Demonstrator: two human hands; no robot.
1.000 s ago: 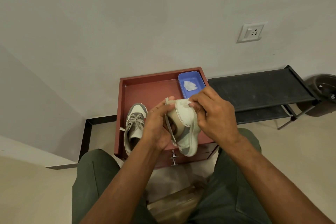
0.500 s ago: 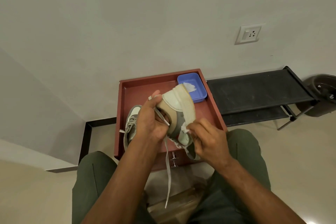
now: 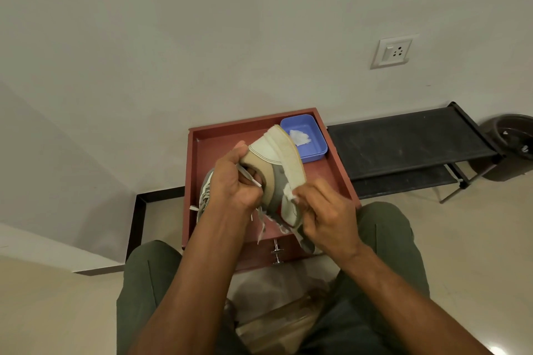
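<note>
Beyond the fingers (image 3: 323, 196) we see a shallow blue plastic tub (image 3: 305, 124) holding crumpled white tissue (image 3: 300, 137), on a red-brown wooden tray (image 3: 219, 147). Right of them: a black metal rack (image 3: 403, 141), a dark round bin (image 3: 510, 150), a white wall socket (image 3: 393, 52); left, a grey-and-white laced sneaker (image 3: 204, 193)

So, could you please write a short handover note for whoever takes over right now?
Left hand: grips the shoe at its opening, sole up.
Right hand: pinches a white wipe against the shoe's side, under the sole edge.
Second shoe lies on the red tray; blue tub at its far right corner holds a spare wipe.
Done: wipe is on the shoe; how much is clean, cannot tell.
Left: probably the rest of this shoe, then the second.
</note>
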